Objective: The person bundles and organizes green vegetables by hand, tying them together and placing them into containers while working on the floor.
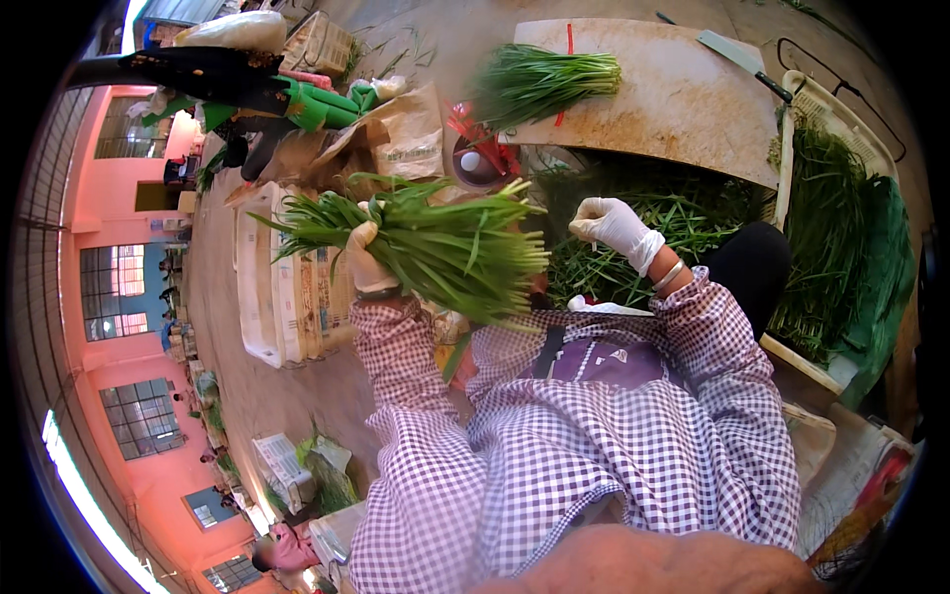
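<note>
A thick bunch of garlic chives (450, 233) lies across my gloved left hand (368, 259), whose fingers are wrapped round it. Its cut pale ends point right and its leafy tips left. Some stalks are blurred. To the right of those ends, apart from the bunch, my gloved right hand (618, 230) is closed with fingers curled together; whether something small is pinched in them is hidden. Below the right hand lies a heap of loose green leaves (683, 213). Another bunch of chives (554, 84) rests on the board ahead, over a red tie strip (560, 117).
The pale board (673, 109) bears a knife (742, 61) at its far right. At right stands a crate (792, 183) full of chives. White crates (259, 297) stand at left, near a brown paper sack (411, 134). Red strips (470, 129) hang beside the board.
</note>
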Motion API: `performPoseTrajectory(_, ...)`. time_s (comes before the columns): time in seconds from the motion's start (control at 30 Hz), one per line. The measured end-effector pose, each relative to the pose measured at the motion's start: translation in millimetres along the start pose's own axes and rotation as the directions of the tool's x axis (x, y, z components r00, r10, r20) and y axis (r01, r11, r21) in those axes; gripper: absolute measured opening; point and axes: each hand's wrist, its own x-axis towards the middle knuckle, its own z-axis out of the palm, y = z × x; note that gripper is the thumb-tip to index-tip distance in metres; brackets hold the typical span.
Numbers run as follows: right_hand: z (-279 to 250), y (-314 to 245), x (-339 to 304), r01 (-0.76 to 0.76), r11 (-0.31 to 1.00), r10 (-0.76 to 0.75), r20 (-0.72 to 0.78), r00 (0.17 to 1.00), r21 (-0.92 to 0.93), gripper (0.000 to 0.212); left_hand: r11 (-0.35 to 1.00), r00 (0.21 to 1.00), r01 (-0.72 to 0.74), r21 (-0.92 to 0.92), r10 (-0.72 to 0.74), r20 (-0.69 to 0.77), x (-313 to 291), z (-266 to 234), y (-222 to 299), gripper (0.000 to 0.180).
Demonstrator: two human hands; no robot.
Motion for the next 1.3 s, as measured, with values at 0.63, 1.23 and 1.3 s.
performPoseTrajectory(0.63,-15,-6,-4,0.045,0.987,-0.026,-0.125,0.992,0.157,0.014,0.961,0.93,0.081,0.264,-0.168,0.326,-55,18,39,0.022)
performPoseTrajectory(1.23,47,3,28,0.178,0.981,-0.181,-0.04,0.983,-0.074,0.022,0.918,0.901,-0.037,0.394,-0.14,0.411,-80,-30,48,0.025)
performPoseTrajectory(1.3,56,1,35,0.213,0.976,-0.214,-0.025,0.976,-0.035,0.024,0.914,0.88,-0.031,0.404,-0.167,0.445,-77,-33,49,0.023)
